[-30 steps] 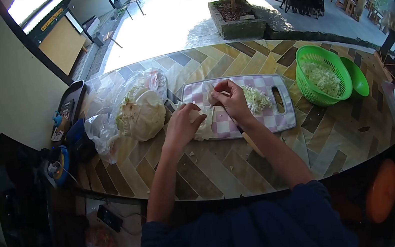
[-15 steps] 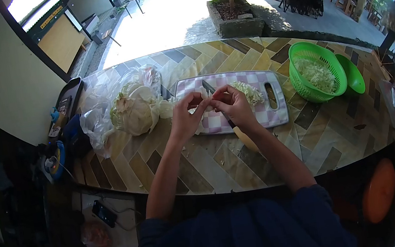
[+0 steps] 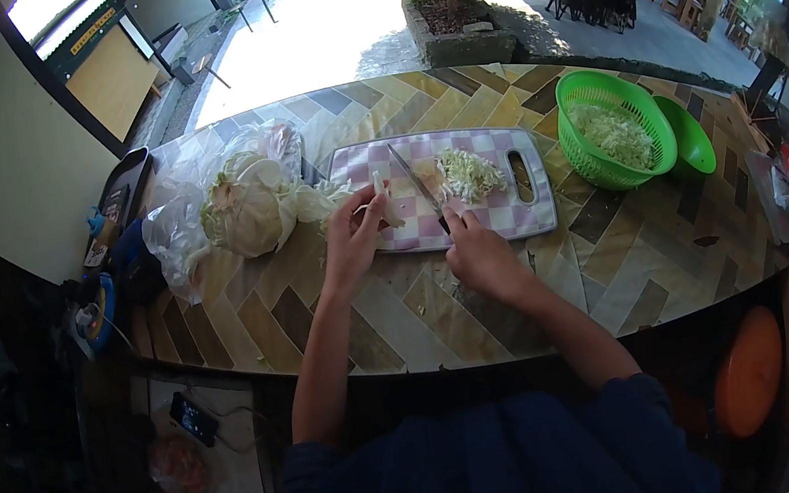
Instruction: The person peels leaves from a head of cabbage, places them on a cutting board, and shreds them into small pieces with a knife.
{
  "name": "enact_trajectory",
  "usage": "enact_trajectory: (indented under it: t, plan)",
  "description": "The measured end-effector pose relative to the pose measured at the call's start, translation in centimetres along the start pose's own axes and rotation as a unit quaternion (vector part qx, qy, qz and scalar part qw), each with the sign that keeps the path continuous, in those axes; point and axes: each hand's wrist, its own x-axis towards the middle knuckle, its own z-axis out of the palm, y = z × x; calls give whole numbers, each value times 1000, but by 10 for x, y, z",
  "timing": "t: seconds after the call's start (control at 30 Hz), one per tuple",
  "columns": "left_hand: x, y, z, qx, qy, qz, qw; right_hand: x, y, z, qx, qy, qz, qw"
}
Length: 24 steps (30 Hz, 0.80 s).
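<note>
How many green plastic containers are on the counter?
2: a green colander holding shredded cabbage, right of the cutting board, and a green bowl against the colander's right side. Others may be hidden.

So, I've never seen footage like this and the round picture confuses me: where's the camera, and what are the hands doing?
No machine here: a person works with two bare hands, and the one camera sits on their head, looking forward and down. On the tiled counter lies a checked cutting board with a pile of shredded cabbage. The left hand holds a cabbage piece on the board; the right hand has a knife in its grip, blade over the board. A cabbage head in a plastic bag lies at the left, a green colander of shreds at the right.
</note>
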Motion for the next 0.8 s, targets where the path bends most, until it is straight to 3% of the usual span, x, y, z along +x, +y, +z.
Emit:
enact_trajectory:
  t: [0.17, 0.37, 0.43, 0.47, 0.53, 0.57, 0.67, 0.8]
  plan:
    - [-9, -8, -6, -44, -9, 0, 999, -10, 20, -25, 267, 27, 21, 963]
    - [12, -6, 22, -43, -56, -36, 997, -42, 19, -48, 416, 14, 135, 899]
    - [30, -15, 33, -4, -59, -30, 998, -47, 20, -47, 426, 40, 124, 896]
    - [38, -20, 34, 128, -54, -8, 990, -49, 20, -45, 430, 51, 120, 893]
    - [48, -23, 37, 379, -41, 35, 924, -54, 26, -35, 411, 59, 77, 906]
    - [48, -27, 37, 429, -20, 53, 902, -56, 29, -31, 400, 61, 57, 913]
    - [51, -38, 34, 506, 21, 95, 857, -67, 13, -46, 423, 25, 107, 899]
    - [60, -43, 26, 365, -39, 64, 928, -60, 17, -26, 373, 43, 84, 923]
